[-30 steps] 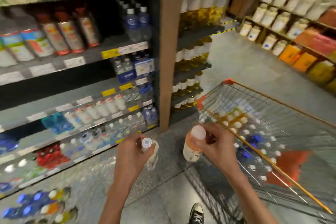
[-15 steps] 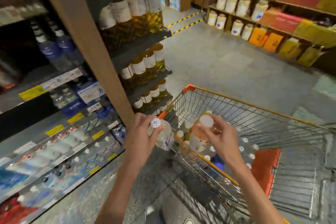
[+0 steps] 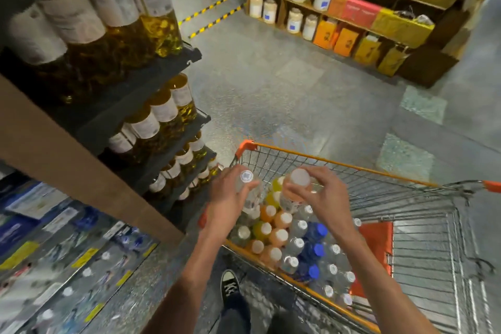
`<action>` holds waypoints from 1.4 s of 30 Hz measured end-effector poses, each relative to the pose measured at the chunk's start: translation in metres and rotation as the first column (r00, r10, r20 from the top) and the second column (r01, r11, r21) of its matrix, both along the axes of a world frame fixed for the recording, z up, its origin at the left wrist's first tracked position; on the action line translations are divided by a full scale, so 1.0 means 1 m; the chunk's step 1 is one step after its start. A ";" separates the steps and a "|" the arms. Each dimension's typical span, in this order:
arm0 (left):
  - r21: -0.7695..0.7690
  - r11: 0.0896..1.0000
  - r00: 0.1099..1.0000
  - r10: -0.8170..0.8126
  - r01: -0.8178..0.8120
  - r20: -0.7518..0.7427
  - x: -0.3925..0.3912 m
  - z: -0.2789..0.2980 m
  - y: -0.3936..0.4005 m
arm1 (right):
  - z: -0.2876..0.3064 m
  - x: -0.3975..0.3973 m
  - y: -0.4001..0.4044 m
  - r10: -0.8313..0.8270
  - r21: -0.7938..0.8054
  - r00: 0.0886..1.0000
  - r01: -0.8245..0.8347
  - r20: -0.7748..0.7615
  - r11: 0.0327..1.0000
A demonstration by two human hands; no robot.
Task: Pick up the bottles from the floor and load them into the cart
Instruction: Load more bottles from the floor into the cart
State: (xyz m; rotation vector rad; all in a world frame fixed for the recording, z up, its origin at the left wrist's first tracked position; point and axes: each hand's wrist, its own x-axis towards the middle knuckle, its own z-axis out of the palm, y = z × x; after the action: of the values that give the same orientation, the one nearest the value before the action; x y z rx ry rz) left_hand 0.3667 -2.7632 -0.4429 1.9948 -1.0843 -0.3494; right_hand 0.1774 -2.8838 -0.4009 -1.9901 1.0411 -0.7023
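My left hand [image 3: 227, 199] grips a clear water bottle [image 3: 248, 187] with a white cap, held upright over the cart's near left corner. My right hand [image 3: 324, 195] holds an orange drink bottle [image 3: 296, 186] with a white cap by its top, above the bottles in the cart. The wire cart [image 3: 406, 198] has an orange rim. Its left end is packed with several upright bottles [image 3: 292, 241]: orange, yellow, clear and blue-capped ones.
A shelf unit [image 3: 113, 106] with yellow oil bottles stands close on the left, water bottles on its lower racks. Across the grey floor [image 3: 271, 84] a far shelf [image 3: 352, 8] holds white jars and orange boxes. My black shoe [image 3: 230, 285] is beside the cart.
My view has swung right and up toward the cart. Both hands carried their bottles forward from beside the shelf to over the cart's basket.
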 end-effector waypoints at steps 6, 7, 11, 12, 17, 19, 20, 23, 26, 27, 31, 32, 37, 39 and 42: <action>0.049 0.998 0.993 -0.039 0.045 -0.107 0.022 -0.039 -0.050 | -0.038 0.036 -0.053 -0.037 -0.025 0.989 0.034 -0.143 0.999; 0.035 0.998 0.993 -0.046 0.050 -0.106 0.023 -0.045 -0.057 | -0.044 0.045 -0.062 -0.042 -0.022 0.989 0.039 -0.140 0.999; 0.249 0.969 1.000 0.004 -0.005 0.004 0.024 -0.076 -0.089 | -0.078 0.072 -0.091 -0.031 -0.009 0.990 0.030 -0.141 0.999; 0.291 0.956 0.999 0.041 -0.035 -0.013 0.024 -0.086 -0.096 | -0.091 0.078 -0.098 -0.028 0.010 0.989 0.030 -0.148 1.000; 0.483 0.875 0.990 0.043 0.026 -0.132 0.024 -0.131 -0.118 | -0.152 0.098 -0.120 0.016 0.064 0.968 -0.001 -0.249 0.998; 0.495 0.860 0.892 0.120 0.126 -0.436 0.022 -0.146 -0.121 | -0.175 0.103 -0.124 -0.004 0.111 0.960 0.037 -0.281 0.993; 0.445 0.881 0.751 0.183 0.161 -0.635 0.026 -0.151 -0.123 | -0.187 0.105 -0.127 -0.012 0.134 0.955 0.054 -0.296 0.990; 0.533 0.846 0.927 0.219 -0.024 -0.305 0.023 -0.184 -0.139 | -0.215 0.112 -0.132 -0.004 0.193 0.937 0.076 -0.348 0.978; 0.539 0.838 0.928 0.264 -0.085 -0.264 0.018 -0.188 -0.152 | -0.233 0.115 -0.134 0.032 0.215 0.914 0.061 -0.405 0.975; 0.560 0.823 0.918 0.287 -0.091 -0.273 0.018 -0.188 -0.156 | -0.238 0.115 -0.134 0.049 0.235 0.909 0.055 -0.413 0.971; 0.610 0.791 0.924 0.267 -0.047 -0.275 0.009 -0.205 -0.158 | -0.262 0.114 -0.136 0.134 0.290 0.874 0.007 -0.466 0.957; 0.623 0.782 0.926 0.254 -0.028 -0.278 0.005 -0.211 -0.156 | -0.268 0.113 -0.136 0.164 0.314 0.866 -0.008 -0.472 0.949; 0.630 0.776 0.928 0.213 0.030 -0.306 0.001 -0.228 -0.142 | -0.287 0.111 -0.137 0.312 0.406 0.828 -0.113 -0.465 0.907; 0.622 0.780 0.924 0.188 0.066 -0.334 0.005 -0.230 -0.141 | -0.289 0.111 -0.140 0.313 0.394 0.829 -0.124 -0.464 0.911; 0.619 0.780 0.918 0.175 0.092 -0.356 0.008 -0.231 -0.143 | -0.290 0.107 -0.142 0.323 0.403 0.830 -0.132 -0.454 0.906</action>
State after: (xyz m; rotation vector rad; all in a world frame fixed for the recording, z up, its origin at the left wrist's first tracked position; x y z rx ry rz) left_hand 0.3749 -2.9061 -0.6735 2.3623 -0.6983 -1.1728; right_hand 0.2840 -3.0258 -0.6909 -1.9662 1.1008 0.1703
